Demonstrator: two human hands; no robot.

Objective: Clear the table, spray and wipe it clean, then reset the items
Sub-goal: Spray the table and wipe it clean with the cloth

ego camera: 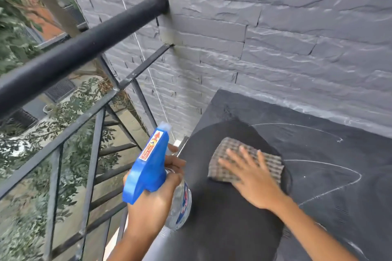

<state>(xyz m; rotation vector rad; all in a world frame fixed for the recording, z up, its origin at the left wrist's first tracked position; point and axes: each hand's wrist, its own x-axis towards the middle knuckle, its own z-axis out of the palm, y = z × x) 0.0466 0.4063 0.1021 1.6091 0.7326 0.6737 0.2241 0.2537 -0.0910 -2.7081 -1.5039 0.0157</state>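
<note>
A dark table top (331, 167) stands against a grey stone wall; its left part looks wet and darker, with pale curved streaks further right. On the wet patch lies a brown checked cloth (269, 161). My right hand (252, 178) presses flat on the cloth with fingers spread. My left hand (157, 201) grips a spray bottle (148, 167) with a blue trigger head and a clear body, held just off the table's left edge, its nozzle pointing up and away.
A grey stone-brick wall (275, 38) runs behind the table. A black metal railing (70, 53) with thin bars stands at the left, close to the spray bottle. Beyond it, trees and buildings lie far below.
</note>
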